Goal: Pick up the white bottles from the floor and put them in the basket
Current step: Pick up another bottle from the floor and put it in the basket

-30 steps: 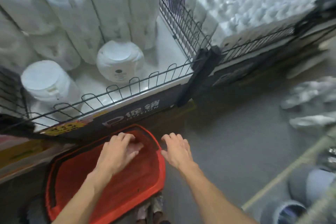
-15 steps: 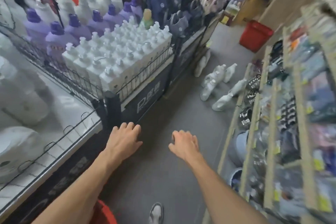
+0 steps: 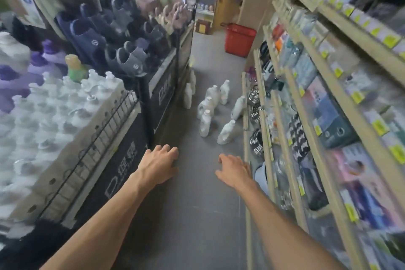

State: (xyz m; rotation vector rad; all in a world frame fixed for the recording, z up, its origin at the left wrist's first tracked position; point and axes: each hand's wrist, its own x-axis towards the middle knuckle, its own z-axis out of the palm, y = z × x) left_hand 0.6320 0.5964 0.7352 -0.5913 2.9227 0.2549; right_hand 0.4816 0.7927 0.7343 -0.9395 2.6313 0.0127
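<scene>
Grey floor point(image 3: 192, 204) backs entry one, the fingers.

1. Left hand point(image 3: 158, 165): fingers point(image 3: 166, 151) loosely curled, slightly apart, holding nothing. Right hand point(image 3: 235, 170): fingers point(image 3: 221, 158) relaxed, a little spread, also empty. Both arms stretch forward along the aisle. This is judged an approach rather than a grasp, since nothing lies within touch.

2. White bottles point(image 3: 210, 107): about seven in view, all on the floor well ahead of the hands, between the left display and the right shelving. Most stand upright and some lean. Two sit close against the foot of the left display. With the necks up and each standing free, a bottle should lift with one hand round its body or neck.

3. Red basket point(image 3: 238, 39): on the floor beyond the bottles, near a pillar at the aisle's far end. Its contents are hidden. Whether it is the basket meant cannot be told.

4. Surroundings: wire-fenced bin of white pump bottles point(image 3: 65, 116) at left, purple bottles point(image 3: 13, 76) behind it, racked slippers point(image 3: 122, 35) further along, and wooden shelving point(image 3: 328, 116) of packaged goods at right.

Status, judged: every bottle seen is on the floor and none is in hand.
</scene>
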